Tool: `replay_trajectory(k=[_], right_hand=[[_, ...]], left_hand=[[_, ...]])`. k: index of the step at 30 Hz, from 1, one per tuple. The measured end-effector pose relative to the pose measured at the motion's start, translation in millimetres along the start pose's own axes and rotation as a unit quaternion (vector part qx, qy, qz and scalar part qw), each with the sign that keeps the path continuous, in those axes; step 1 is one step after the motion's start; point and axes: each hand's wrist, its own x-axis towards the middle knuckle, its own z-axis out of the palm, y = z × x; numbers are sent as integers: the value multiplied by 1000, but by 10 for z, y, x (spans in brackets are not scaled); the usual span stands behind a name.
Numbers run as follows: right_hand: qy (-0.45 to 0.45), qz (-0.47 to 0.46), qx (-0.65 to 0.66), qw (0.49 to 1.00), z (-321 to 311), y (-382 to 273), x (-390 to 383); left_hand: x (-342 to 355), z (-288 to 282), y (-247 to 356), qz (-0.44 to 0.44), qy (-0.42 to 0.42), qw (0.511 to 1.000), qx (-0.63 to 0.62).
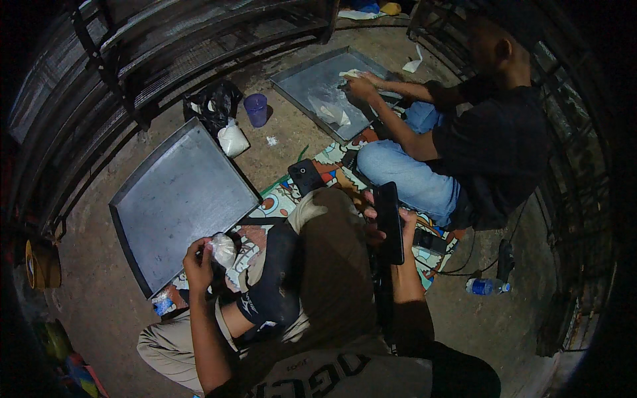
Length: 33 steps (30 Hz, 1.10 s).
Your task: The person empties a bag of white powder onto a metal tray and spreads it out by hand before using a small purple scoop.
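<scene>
Well to the right of the metal tray [186, 189], a black phone [390, 225] points its long axis away from the body, clasped between the fingers and thumb of the right hand [407, 233]. Just beside the tray's near edge, a clear bag of white stuff [224, 253] (roundish, no real long axis) hangs right of the nearer left hand [198, 265], fingertips pinching its top, forearm raised.

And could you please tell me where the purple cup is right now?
In the head view, the purple cup stands on the floor above and left of centre, between the black plastic bag and the farther metal tray.
</scene>
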Motion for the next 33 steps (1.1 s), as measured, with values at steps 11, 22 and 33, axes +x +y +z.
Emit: replay_trajectory(k=[11, 22, 33], right_hand=[[128, -29, -225, 965, 264, 1, -5], [111, -54, -283, 951, 486, -17, 25], [103, -38, -291, 950, 272, -15, 22]], left_hand=[[4, 7, 15, 8, -3, 1000, 4], [13, 18, -73, 24, 6, 1000, 0], [12, -2, -43, 3, 3, 1000, 17]])
